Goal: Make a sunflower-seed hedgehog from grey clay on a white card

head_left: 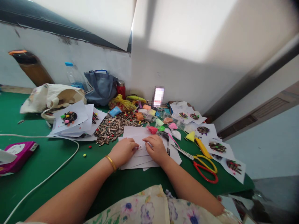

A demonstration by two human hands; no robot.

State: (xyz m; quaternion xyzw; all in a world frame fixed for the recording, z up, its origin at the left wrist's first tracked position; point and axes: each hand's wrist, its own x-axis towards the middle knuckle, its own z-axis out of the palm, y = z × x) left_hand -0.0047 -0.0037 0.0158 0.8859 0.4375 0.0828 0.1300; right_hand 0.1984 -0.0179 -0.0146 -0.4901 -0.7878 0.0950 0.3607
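A stack of white paper sheets (133,132) lies on the green table in front of me, under both hands. Between my fingertips is a small white piece with a dark dot (140,147), flat on the top sheet. My left hand (123,151) rests at its left side, fingers curled together, with a tiny pinkish bit at the tips; what they pinch is hidden. On the other side my right hand (156,149) is bent over the paper with thumb and forefinger apart, nothing visible between them. A black pen (168,146) lies just beyond my right hand.
Sunflower seeds (114,126) are heaped behind the paper, beside bags of coloured clay (153,129). Scissors (198,161) and a yellow cutter (203,147) lie at right, near seed-decorated sheets (218,147). More decorated sheets (79,124) and a white cable (56,166) are at left.
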